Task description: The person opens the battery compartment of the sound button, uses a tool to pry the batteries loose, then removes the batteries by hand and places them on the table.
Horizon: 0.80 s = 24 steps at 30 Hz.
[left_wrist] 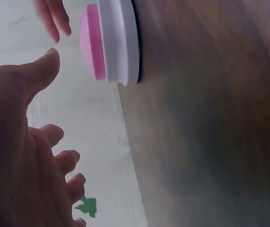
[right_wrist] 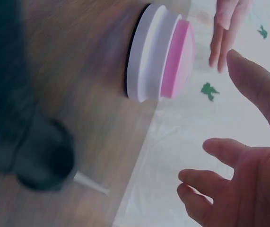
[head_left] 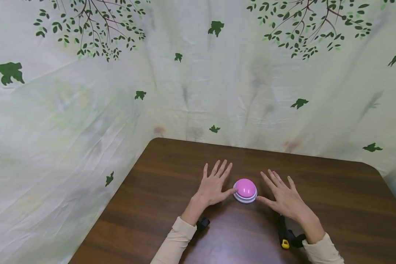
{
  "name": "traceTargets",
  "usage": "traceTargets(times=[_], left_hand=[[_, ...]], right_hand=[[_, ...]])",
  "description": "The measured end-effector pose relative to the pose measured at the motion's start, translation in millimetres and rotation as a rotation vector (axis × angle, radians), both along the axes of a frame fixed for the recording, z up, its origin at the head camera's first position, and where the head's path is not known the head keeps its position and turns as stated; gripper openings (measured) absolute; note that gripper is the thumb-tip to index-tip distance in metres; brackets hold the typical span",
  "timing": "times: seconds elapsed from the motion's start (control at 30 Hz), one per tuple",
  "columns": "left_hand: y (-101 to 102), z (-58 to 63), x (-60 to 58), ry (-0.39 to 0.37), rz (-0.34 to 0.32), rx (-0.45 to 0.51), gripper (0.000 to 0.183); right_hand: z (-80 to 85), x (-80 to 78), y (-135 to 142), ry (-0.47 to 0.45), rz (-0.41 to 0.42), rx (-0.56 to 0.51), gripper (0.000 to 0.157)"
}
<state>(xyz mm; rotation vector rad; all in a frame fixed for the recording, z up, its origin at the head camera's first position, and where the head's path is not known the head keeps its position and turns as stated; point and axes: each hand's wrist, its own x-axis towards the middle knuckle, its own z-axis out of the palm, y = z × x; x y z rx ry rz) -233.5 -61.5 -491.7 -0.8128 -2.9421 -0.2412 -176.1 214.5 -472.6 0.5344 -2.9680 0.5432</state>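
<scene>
A round push button (head_left: 245,188) with a pink dome on a white base stands on the brown table between both hands. To its left, my left hand (head_left: 214,186) is spread with straight fingers, its thumb overlapping the dome's edge in the head view. In the left wrist view that thumb (left_wrist: 47,71) appears apart from the button (left_wrist: 93,42). On the other side my right hand (head_left: 285,196) is spread too, palm down, thumb near the white base. The right wrist view has the button (right_wrist: 177,59) apart from the right hand (right_wrist: 253,165). Neither hand holds anything.
The wood-grain table (head_left: 171,165) has rounded far corners. Behind and left of it hangs a pale curtain (head_left: 191,91) printed with green leaves and branches. Dark wrist straps sit under both wrists, the right strap (head_left: 292,238) with a yellow piece.
</scene>
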Motion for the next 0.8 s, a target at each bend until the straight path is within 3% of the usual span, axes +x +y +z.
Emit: traceTargets(times=[0.3, 0.8], left_hand=[[14, -8.0, 3.0, 0.001, -0.055, -0.064, 0.093], [28, -11.1, 3.2, -0.098, -0.043, -0.131, 0.096]], right_hand=[[0.6, -3.2, -12, -0.049, 0.050, -0.015, 0.085], [-5.1, -6.6, -26, -0.134, 0.114, -0.038, 0.081]])
